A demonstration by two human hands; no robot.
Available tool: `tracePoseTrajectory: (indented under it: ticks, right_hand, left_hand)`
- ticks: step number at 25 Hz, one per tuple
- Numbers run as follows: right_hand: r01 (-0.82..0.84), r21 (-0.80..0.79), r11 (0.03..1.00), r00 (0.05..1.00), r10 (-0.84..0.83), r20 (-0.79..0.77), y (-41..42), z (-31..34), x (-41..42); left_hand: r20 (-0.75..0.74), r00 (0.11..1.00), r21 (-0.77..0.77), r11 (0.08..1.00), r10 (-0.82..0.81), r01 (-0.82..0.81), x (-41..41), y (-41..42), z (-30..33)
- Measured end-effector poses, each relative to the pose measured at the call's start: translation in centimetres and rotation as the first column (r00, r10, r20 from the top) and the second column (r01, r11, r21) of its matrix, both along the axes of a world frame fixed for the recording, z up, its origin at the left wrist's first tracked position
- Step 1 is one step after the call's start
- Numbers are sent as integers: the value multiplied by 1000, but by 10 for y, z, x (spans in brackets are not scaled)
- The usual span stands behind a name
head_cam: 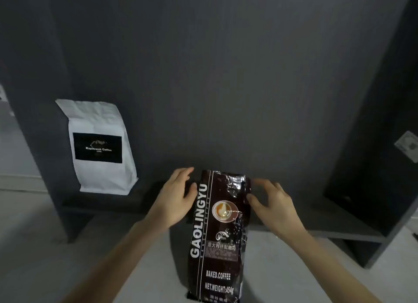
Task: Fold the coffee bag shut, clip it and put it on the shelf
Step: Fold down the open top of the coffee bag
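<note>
The dark shelf unit [226, 76] fills the back; a white coffee bag [101, 146] stands at the left end of its low shelf; the dark coffee bag [217, 230] stands on the pale surface at the shelf's front edge, unfolded, no clip visible; the left hand [174, 201] and right hand [273, 203] flank its top, fingers spread, thumbs touching; folding seemingly comes next, needing a pinch on both top corners.
</note>
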State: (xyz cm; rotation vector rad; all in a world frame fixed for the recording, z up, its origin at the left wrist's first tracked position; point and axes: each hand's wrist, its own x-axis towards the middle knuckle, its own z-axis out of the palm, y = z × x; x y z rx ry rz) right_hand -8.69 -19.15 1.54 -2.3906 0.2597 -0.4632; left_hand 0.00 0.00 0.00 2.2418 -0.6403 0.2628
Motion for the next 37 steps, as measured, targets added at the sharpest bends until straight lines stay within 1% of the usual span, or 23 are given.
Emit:
tracePoseTrajectory:
  ticks: [2, 5, 7, 11, 16, 18, 21, 23, 25, 28, 31, 33, 37]
  right_hand:
    - [6, 40, 999, 1000, -6, -13, 1, -12, 6]
    - [8, 67, 998, 998, -3, -70, 5, -32, 10]
    - [15, 77, 997, 997, -9, -77, 6, -39, 13]
    - [30, 74, 997, 998, -25, -56, 7, -45, 17]
    - [43, 109, 993, 999, -41, -21, 12, -50, 15]
    - [50, 150, 987, 998, -56, 32, 16, -51, 10]
    - [86, 206, 975, 988, -110, 110, 22, -55, -1]
    - [102, 314, 944, 977, -155, 147, 27, -58, -13]
    - [109, 436, 893, 962, -204, 179, 30, -60, -24]
    - [110, 557, 823, 938, -270, 215, 36, -58, -42]
    - [60, 651, 757, 927, -284, 245, 43, -54, -57]
    - [25, 696, 718, 933, -267, 242, 48, -53, -65]
    - [-40, 716, 697, 948, -199, 247, 60, -51, -78]
  left_hand:
    - [-33, 999, -46, 999, 13, -15, 4, -3, -11]
    - [-99, 995, -67, 998, -24, 17, 2, -9, -34]
    - [-119, 992, -94, 995, -42, 31, 0, -12, -44]
    - [-148, 986, -164, 985, -74, 50, -2, -16, -50]
    - [-162, 983, -199, 979, -83, 50, -11, -13, -48]
    - [-198, 975, -228, 972, -96, 49, -19, -11, -51]
    - [-279, 945, -288, 954, -168, 85, -37, -12, -58]
    - [-289, 942, -324, 943, -173, 74, -51, -11, -59]
    - [-263, 954, -358, 933, -144, 42, -60, -9, -59]
    - [-226, 969, -429, 903, -99, -7, -77, -3, -56]
    - [-196, 977, -501, 865, -80, -30, -95, 1, -56]
    - [-207, 976, -541, 839, -68, -57, -105, 8, -57]
    - [-240, 970, -545, 832, -32, -107, -119, 21, -60]
